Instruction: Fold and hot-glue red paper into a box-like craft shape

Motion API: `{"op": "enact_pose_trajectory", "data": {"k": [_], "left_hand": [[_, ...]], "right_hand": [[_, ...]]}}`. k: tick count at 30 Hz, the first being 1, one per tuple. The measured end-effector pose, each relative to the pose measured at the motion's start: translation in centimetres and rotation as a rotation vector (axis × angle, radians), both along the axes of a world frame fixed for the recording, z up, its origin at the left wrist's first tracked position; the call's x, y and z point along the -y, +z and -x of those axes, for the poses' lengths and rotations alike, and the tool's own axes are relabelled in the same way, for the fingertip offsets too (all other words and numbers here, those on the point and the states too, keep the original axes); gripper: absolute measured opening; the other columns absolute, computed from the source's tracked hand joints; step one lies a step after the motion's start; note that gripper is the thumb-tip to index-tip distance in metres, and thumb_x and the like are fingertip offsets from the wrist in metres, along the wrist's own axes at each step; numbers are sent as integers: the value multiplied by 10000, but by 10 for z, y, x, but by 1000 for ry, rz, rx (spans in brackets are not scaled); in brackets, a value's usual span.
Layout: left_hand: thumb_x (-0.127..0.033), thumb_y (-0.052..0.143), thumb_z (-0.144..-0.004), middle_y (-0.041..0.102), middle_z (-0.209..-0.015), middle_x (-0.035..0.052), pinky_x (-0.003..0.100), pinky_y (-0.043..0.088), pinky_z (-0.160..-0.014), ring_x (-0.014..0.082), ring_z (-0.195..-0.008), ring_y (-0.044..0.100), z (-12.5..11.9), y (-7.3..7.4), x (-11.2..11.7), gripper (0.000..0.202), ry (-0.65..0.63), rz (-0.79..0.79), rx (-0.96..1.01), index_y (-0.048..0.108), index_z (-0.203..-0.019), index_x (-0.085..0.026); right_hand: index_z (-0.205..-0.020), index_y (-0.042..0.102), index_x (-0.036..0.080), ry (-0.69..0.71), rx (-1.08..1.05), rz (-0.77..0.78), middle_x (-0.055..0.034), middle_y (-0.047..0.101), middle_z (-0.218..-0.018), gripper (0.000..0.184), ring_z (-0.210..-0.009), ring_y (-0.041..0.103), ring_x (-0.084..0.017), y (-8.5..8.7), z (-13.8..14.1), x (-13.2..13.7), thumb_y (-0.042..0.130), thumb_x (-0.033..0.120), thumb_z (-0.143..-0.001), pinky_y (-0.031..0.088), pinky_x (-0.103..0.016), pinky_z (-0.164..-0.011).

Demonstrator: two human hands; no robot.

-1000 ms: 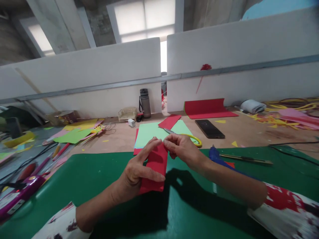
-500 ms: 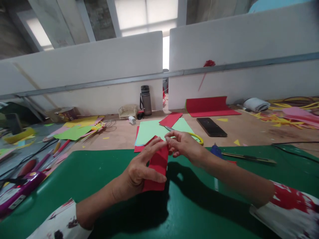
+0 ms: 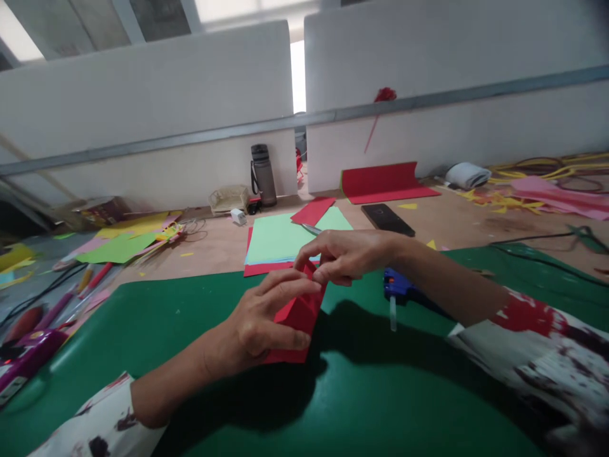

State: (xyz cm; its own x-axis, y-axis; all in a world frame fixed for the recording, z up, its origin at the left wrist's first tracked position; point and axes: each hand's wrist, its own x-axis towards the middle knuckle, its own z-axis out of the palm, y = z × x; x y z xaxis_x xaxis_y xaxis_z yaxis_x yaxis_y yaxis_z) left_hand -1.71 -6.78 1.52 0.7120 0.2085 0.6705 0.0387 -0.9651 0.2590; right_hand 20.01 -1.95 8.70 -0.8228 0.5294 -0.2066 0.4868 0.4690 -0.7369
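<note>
My left hand (image 3: 261,317) is closed around the side of a folded piece of red paper (image 3: 295,312), thumb low on its front and fingers across its upper part. At the paper's top edge, the bent fingers of my right hand (image 3: 349,255) pinch it. The paper stands tilted over the green mat (image 3: 380,393), and its far side is hidden by my hands. Right of it lies a blue glue gun (image 3: 398,285) with a clear stick, partly under my right forearm. Light green sheets (image 3: 271,236) and a scissors blade (image 3: 311,229) are just behind.
At the back are a dark bottle (image 3: 264,176), a small woven sofa (image 3: 229,199), a white plug (image 3: 238,216) and a red folded sheet (image 3: 380,184). A black phone (image 3: 387,219) lies to the right. Coloured papers (image 3: 117,247) and a purple device (image 3: 31,362) sit left.
My right hand has shifted its grip, fingers now bent over the paper's top edge. The red paper has tilted and shows a fold. The view has tipped down, and more of the glue gun shows.
</note>
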Motion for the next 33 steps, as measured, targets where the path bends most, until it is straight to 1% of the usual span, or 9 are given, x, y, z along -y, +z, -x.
{"op": "enact_pose_trajectory", "data": {"k": [3, 6, 9, 11, 13, 17, 22, 28, 33], "left_hand": [[-261, 640, -796, 531, -1240, 69, 409, 405, -944, 246, -1137, 479, -2, 3, 0, 108, 76, 200, 59, 686, -893, -266], [-317, 467, -903, 549, -1185, 119, 372, 436, -890, 209, -1012, 552, 2, 8, -2, 310, 193, 485, 113, 565, -1181, -221], [-535, 437, -864, 633, -984, 102, 350, 455, -814, 214, -869, 587, 8, 12, -4, 484, 78, 1055, 56, 604, -1107, -151], [-587, 636, -692, 637, -856, 59, 302, 446, -745, 200, -785, 567, 10, 14, -3, 540, 7, 1237, -80, 654, -978, -128], [-433, 793, -564, 590, -708, -5, 231, 398, -633, 136, -658, 505, 8, 15, -1, 436, 67, 1270, -179, 673, -852, -128], [-271, 785, -589, 535, -584, -41, 199, 313, -552, 81, -556, 416, 1, 11, 4, 211, 135, 1374, -86, 685, -715, -133], [-252, 762, -602, 612, -662, -16, 218, 346, -623, 100, -612, 480, -5, 5, 6, 195, 137, 1498, 30, 718, -767, -159], [-325, 752, -639, 521, -564, -36, 209, 255, -515, 76, -529, 389, -7, 12, 6, 215, 272, 1373, -65, 665, -665, -130], [-223, 759, -599, 599, -627, -11, 209, 323, -552, 89, -562, 468, -11, 10, 4, 171, 330, 1513, 36, 689, -727, -133]], "right_hand": [[-776, 578, 141, -28, 73, -45, 85, 460, -437, 72, -381, 410, -57, -1, 7, -2, 546, 203, -792, 325, -181, -404], [-664, 509, 163, -98, 65, -41, 89, 453, -426, 124, -367, 401, -46, 1, 8, -5, 543, 171, -784, 315, -176, -396], [-652, 509, 172, -202, 54, -53, 82, 457, -420, 139, -372, 405, -52, 3, 4, -11, 562, 185, -780, 311, -180, -386], [-640, 515, 176, -251, 37, -58, 70, 466, -425, 147, -382, 417, -62, 2, 1, -16, 569, 191, -776, 317, -187, -381], [-626, 514, 181, -278, 9, -59, 60, 473, -429, 163, -386, 427, -69, -1, 1, -19, 567, 203, -779, 320, -194, -376], [-622, 511, 189, -295, -23, -66, 56, 472, -425, 170, -382, 430, -69, -9, 5, -20, 567, 214, -780, 325, -196, -375], [-620, 517, 191, -301, -5, -102, 54, 480, -427, 158, -393, 446, -76, -9, 11, -17, 578, 193, -765, 329, -196, -376], [-624, 541, 184, -320, 40, -199, 26, 527, -472, 139, -429, 498, -97, -6, 12, -15, 592, 196, -753, 347, -207, -394], [-624, 538, 183, -337, 64, -313, 12, 556, -486, 151, -425, 509, -103, -5, 13, -13, 571, 173, -771, 333, -220, -396]]}}
